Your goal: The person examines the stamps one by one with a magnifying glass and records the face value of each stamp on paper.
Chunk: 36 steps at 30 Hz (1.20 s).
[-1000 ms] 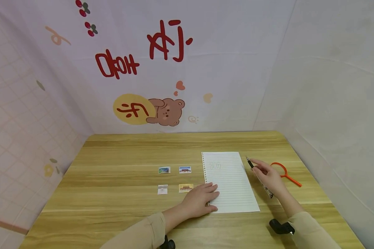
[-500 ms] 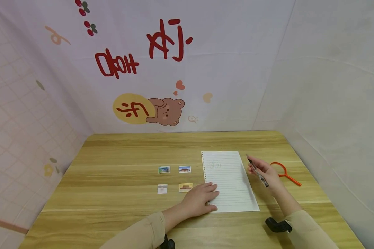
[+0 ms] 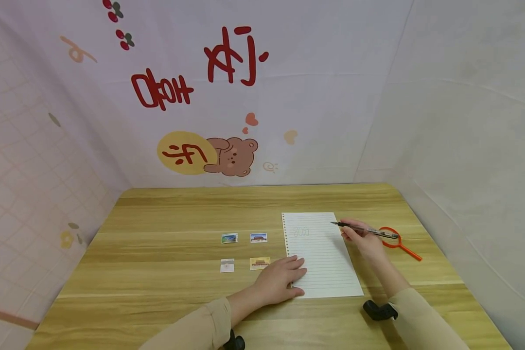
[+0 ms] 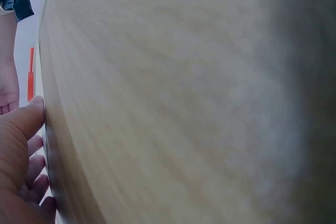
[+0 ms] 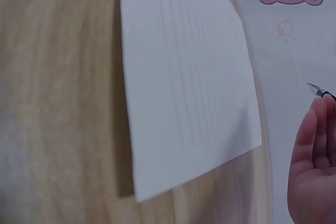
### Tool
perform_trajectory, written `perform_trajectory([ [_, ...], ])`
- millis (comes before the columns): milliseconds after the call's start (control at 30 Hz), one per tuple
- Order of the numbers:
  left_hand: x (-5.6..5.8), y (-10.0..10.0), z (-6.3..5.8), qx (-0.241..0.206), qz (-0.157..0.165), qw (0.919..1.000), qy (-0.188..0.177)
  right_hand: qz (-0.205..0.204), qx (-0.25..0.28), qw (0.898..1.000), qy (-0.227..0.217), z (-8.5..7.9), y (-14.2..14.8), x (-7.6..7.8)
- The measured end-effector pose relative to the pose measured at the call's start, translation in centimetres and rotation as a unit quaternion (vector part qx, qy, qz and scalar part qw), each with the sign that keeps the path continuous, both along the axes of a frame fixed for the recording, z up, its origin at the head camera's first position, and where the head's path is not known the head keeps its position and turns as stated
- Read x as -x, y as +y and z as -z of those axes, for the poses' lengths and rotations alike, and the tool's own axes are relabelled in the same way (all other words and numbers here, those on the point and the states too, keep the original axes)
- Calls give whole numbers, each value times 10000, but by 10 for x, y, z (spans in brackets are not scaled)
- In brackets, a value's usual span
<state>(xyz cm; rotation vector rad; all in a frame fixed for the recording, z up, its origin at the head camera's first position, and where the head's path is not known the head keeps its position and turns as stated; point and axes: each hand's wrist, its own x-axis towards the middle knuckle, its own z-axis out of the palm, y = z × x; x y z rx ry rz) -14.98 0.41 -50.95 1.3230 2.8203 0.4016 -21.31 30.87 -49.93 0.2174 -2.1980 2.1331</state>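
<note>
My right hand (image 3: 368,245) holds a pen (image 3: 385,234) between thumb and fingers, at the right edge of a lined sheet of paper (image 3: 328,267). The pen's tip points left, over the upper right part of the sheet; whether it touches cannot be seen. In the right wrist view the pen tip (image 5: 315,89) shows past the fingers. With spread fingers, my left hand (image 3: 278,282) rests on the sheet's lower left edge. Faint handwriting (image 3: 301,232) marks the sheet's upper left. Several stamps lie left of the paper, among them a yellow one (image 3: 259,263) near my left hand.
An orange-red magnifying glass (image 3: 409,251) lies right of my right hand. A blue-green stamp (image 3: 229,238), a stamp with a red building (image 3: 258,237) and a pale stamp (image 3: 227,266) lie on the wooden table (image 3: 157,272). A printed cloth (image 3: 323,97) hangs behind.
My right hand has moved left toward the sheet. The pen has turned in its fingers, its tip swinging from beyond the sheet's right edge to over it. My left hand stays put.
</note>
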Motion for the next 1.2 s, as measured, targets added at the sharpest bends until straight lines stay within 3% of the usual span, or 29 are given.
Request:
perform_trajectory([
  [200,0,0,-1,-18,2,10000,-44,205,-1048,9933,-445,9,-1,10],
  [333,0,-1,-1,-37,30,10000,-81,105,-1408,9879,-641,17,2,14],
  [733,1,-1,0,-36,68,10000,-46,54,-2307,9725,-325,28,-14,33],
  [867,1,-1,0,-80,80,9999,-47,155,-2529,9672,-195,29,-20,36],
  [1200,1,-1,0,-84,75,9999,-11,318,-2548,9661,-274,32,-23,38],
])
